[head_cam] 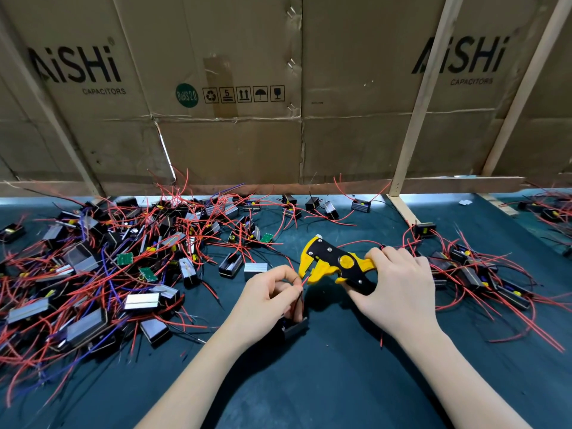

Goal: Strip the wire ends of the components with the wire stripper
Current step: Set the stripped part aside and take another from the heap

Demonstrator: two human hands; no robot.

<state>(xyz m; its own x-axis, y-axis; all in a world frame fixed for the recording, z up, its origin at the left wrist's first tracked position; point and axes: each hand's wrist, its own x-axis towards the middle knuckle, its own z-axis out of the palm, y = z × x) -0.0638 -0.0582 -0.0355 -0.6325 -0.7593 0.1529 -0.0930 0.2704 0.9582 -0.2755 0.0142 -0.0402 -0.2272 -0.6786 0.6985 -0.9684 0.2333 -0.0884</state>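
We pinch the red wire (305, 280) in our left hand (268, 300) | right hand (399, 284) clamps the wire stripper (335, 266) handles | wire end sits at its jaws.

A single wide-angle view, worn on the person's head, looks forward and down over a dark teal table mat (325, 382) filling the lower half of the frame. It sits close above the bare forearms entering from the bottom edge, and faces a brown printed cardboard wall (247, 144) across the upper half.
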